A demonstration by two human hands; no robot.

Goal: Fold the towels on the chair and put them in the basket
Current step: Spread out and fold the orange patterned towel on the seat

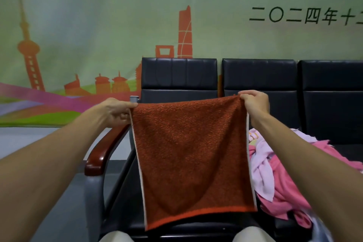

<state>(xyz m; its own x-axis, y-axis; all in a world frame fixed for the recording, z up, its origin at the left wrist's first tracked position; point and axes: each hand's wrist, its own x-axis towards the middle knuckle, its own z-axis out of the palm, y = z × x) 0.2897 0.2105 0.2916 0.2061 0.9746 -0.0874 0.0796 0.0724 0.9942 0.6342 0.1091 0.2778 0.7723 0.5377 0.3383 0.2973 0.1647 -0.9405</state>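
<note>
So that it hangs flat for folding, the rust-red towel [192, 155] is pinched at its top corners by fingers of the left hand [117, 112] and right hand [255, 102].

A row of black padded chairs [178, 76] spans the centre and right of the frame, standing on a grey floor [72, 212]. A loose pile of pink and lilac towels [279, 179] lies on the seat at lower right.

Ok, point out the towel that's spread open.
The rust-red towel, pinched at its top corners by the left hand and right hand; the pink towels lie crumpled on the seat.
</note>
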